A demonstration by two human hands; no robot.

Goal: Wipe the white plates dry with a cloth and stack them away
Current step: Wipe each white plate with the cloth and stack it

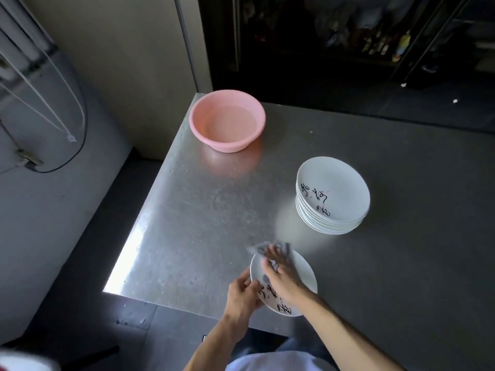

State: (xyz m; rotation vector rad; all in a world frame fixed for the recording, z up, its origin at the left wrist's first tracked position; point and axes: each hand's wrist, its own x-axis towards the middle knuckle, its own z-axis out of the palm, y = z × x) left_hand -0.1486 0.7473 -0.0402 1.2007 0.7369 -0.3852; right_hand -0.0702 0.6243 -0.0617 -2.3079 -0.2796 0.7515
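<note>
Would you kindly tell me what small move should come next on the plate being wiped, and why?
Probably draw the grey cloth back toward the near rim: the right hand presses it at the far edge of the white plate, while the left hand grips the left rim.

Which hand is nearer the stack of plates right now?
Right. The right hand presses the cloth on the near plate, in front and left of the stack of plates; the left hand grips that plate's left rim, farther away.
</note>
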